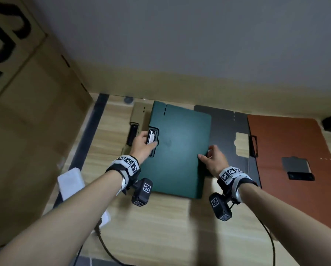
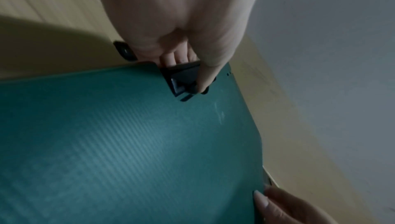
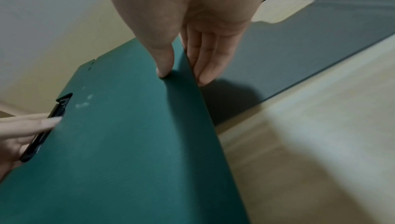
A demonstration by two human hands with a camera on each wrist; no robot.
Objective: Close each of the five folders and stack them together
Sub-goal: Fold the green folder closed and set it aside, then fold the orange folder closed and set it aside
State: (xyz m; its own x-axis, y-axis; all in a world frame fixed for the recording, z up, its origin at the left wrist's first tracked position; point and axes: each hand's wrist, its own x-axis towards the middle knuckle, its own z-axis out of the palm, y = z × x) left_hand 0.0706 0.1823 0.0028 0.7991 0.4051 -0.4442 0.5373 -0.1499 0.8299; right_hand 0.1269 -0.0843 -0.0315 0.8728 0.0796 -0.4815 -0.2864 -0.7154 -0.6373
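left hand [image 1: 141, 144] grips the green folder [image 1: 177, 150] by its black clip [image 1: 152, 137]; right hand [image 1: 213, 157] pinches the thin, bendy opposite edge; it looks light.

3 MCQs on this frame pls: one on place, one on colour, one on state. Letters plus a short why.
1. Where does the green folder lie?
A. left of the dark grey folder
B. right of the rust-brown folder
C. on the cardboard box

2. What colour is the folder the right hand pinches?
A. rust-brown
B. green
C. tan

3. What state is the rust-brown folder in?
A. closed and stacked
B. lifted off the table
C. open, flat on the table

Answers:
1 A: the head view shows grey beyond its right edge.
2 B: thumb on top, fingers beneath the green edge.
3 C: its inside and clip face up.
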